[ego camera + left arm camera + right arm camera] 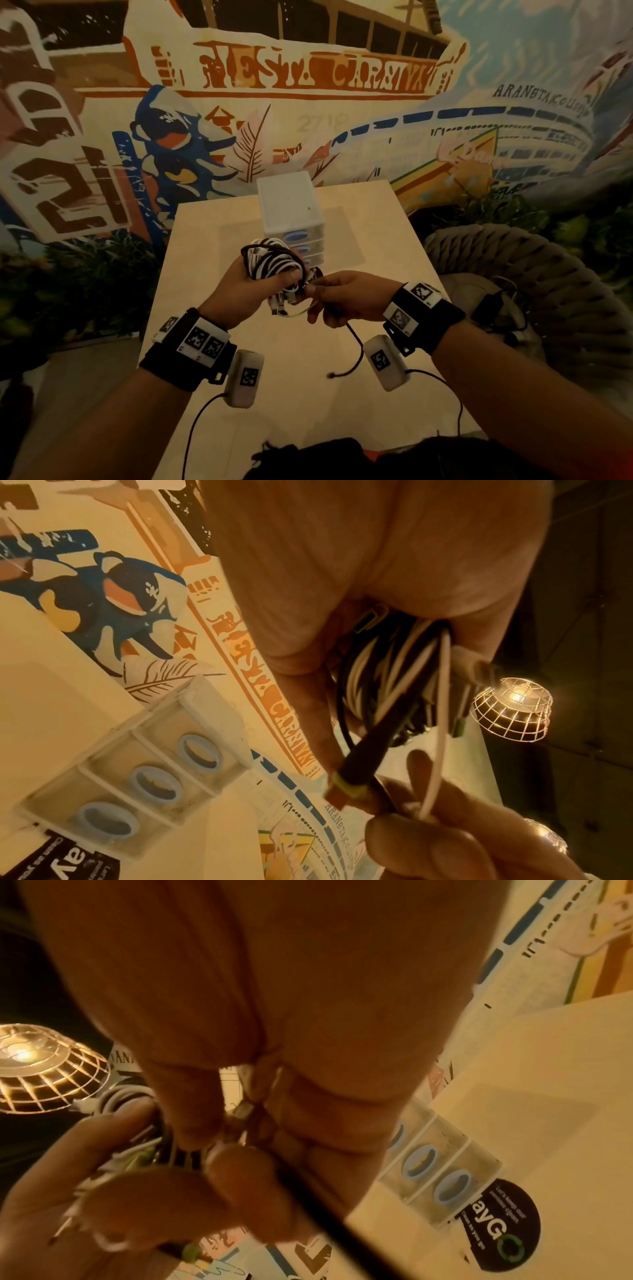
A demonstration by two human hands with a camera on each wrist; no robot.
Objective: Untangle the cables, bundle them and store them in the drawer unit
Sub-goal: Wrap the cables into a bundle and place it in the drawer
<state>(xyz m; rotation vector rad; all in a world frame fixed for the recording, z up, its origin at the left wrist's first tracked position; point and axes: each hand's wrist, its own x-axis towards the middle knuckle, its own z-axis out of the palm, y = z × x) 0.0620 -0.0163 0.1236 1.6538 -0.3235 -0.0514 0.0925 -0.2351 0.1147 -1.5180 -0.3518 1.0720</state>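
Observation:
My left hand grips a coiled bundle of black and white cables above the middle of the table. In the left wrist view the bundle of cables sits between my curled fingers, and a black plug with a green band sticks out below. My right hand pinches a thin black cord at the bundle; its free end hangs down over the table. The white drawer unit stands behind the hands, its three blue-handled drawers closed.
The pale wooden table stands against a painted mural wall. A woven chair with a black device and cords on it is to the right. A round black sticker lies by the drawer unit. A wire-cage lamp glows overhead.

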